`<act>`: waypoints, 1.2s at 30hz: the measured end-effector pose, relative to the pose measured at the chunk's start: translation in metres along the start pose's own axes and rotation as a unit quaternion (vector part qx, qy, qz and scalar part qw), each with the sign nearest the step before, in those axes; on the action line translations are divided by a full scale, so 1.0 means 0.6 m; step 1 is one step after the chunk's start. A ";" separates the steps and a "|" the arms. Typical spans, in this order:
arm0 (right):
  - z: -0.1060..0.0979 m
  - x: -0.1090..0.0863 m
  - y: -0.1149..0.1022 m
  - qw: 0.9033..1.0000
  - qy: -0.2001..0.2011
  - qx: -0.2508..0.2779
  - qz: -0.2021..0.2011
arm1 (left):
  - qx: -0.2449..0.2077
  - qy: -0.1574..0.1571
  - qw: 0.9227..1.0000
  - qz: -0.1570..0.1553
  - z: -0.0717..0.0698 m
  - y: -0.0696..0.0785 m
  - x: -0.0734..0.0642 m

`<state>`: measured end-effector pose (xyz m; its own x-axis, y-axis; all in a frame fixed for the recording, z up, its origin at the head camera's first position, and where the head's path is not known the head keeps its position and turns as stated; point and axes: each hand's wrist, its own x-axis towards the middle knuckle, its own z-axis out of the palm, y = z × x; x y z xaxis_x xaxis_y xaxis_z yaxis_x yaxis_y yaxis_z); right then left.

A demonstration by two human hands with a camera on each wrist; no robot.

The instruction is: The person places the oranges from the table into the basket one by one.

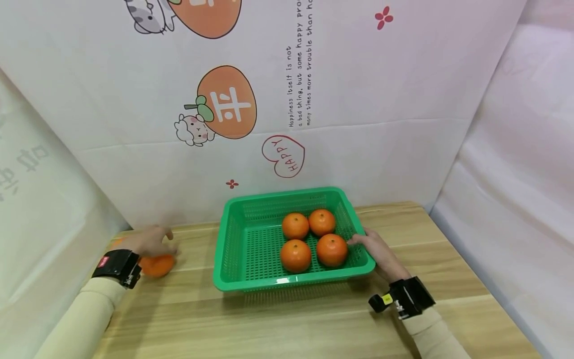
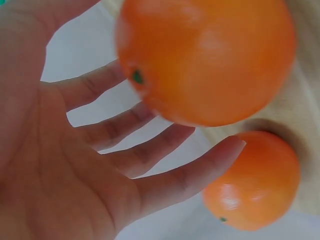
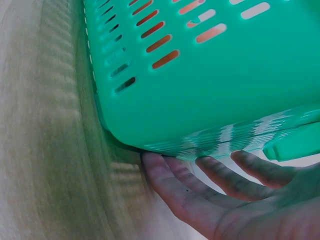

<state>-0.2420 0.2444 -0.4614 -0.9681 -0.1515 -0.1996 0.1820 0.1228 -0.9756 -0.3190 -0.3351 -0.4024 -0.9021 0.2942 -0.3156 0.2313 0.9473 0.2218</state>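
At the left of the table my left hand (image 1: 150,240) reaches over an orange (image 1: 157,267). In the left wrist view its fingers are spread and nearly straight, the fingertips overlapping a large near orange (image 2: 210,55). A second orange (image 2: 255,185) lies by the little finger; in the head view the hand and wrist partly hide it. My right hand (image 1: 378,252) holds the right side of a green plastic basket (image 1: 287,284), thumb over the rim and fingers against the outer wall near the bottom. Several oranges (image 1: 296,256) sit in the basket's right half.
The wooden table (image 1: 287,324) ends at a white printed cloth (image 1: 350,164) behind the basket. White cloth hangs at both sides too. Black camera straps (image 1: 410,296) are on both wrists.
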 end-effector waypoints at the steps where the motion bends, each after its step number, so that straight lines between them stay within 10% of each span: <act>1: 0.000 0.000 0.000 1.000 0.001 0.000 0.001 | -0.007 -0.003 1.000 -0.002 0.003 -0.002 -0.002; 36: 0.001 0.000 0.002 1.000 0.005 -0.009 0.003 | -0.017 0.082 0.996 -0.039 0.087 -0.020 -0.009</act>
<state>-0.2416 0.2438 -0.4628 -0.9688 -0.1407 -0.2040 0.1842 0.1418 -0.9726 -0.2980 -0.3416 -0.4516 -0.9648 0.1930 -0.1788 0.1488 0.9608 0.2339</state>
